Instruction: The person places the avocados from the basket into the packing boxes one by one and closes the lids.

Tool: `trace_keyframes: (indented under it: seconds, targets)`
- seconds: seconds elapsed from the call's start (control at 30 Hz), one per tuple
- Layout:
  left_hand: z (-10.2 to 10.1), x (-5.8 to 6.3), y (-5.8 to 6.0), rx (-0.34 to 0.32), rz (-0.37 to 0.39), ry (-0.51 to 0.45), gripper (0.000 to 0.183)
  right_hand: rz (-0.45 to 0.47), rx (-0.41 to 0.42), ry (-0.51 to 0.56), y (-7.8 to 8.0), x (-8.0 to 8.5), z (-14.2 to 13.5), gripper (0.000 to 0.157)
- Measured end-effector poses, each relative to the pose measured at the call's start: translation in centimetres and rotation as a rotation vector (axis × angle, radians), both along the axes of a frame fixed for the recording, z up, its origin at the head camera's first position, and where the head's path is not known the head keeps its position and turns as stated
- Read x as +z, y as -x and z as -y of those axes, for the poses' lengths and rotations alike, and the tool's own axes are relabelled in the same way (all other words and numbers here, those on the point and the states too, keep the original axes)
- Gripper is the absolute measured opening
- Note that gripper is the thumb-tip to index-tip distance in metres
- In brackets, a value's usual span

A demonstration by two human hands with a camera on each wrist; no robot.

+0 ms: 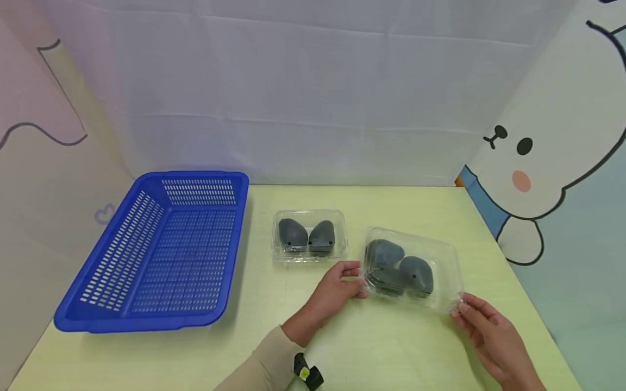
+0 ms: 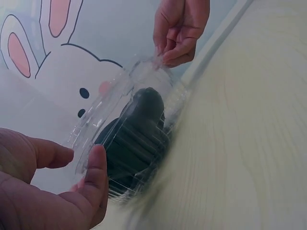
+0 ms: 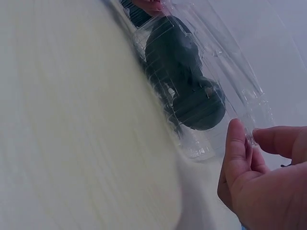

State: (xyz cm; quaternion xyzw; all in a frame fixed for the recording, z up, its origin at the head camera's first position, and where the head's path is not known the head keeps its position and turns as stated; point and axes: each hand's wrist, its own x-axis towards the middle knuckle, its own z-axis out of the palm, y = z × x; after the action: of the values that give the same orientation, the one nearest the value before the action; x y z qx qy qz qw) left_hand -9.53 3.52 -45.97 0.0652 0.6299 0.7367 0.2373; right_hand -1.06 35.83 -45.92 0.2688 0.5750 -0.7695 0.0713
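Observation:
A clear plastic clamshell box (image 1: 442, 266) with several dark grey rounded pieces (image 1: 417, 276) in it is held between both hands, just over the table. My left hand (image 1: 337, 290) grips its left edge; in the left wrist view the thumb and a finger (image 2: 97, 172) lie at the rim. At the front right corner, my right hand (image 1: 494, 336) pinches the rim between thumb and fingers, as the right wrist view shows too. The grey pieces are bunched at the box's left side, some stacked. Their exact kind cannot be told.
A second clear box (image 1: 309, 258) with grey pieces stands behind the left hand. A large blue plastic basket (image 1: 232, 271) sits at the left of the pale table (image 1: 391, 353). A white cloth (image 1: 313, 98) hangs behind; a printed rabbit panel (image 1: 577, 190) borders the right.

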Motion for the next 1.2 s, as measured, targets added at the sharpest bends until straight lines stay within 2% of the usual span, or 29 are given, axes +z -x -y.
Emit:
trace_keyframes:
  seconds: [0.17,0.33,0.63,0.8,0.97,1.2]
  targets:
    - [-0.4,0.3,-0.3,-0.019,-0.008,-0.005,0.057,-0.084,-0.027,0.051,0.6,0.2,-0.6,0.020]
    - [-0.8,0.2,0.0,-0.025,-0.017,0.005,0.059,-0.154,-0.020,0.078,1.4,0.3,-1.1,0.023]
    - [-1.6,0.3,1.0,-0.019,-0.032,0.038,0.063,-0.172,-0.035,0.078,3.7,0.6,-1.7,0.021]
    - [-2.2,0.5,1.4,0.000,-0.050,0.060,0.065,-0.220,-0.017,0.081,4.9,0.6,-2.1,0.019]
    - [-2.6,0.8,1.6,0.002,-0.062,0.095,0.067,-0.261,-0.009,0.078,6.0,0.5,-2.5,0.021]
    - [-3.3,1.2,1.9,-0.002,-0.086,0.119,0.068,-0.262,-0.027,0.079,7.3,0.6,-3.1,0.019]
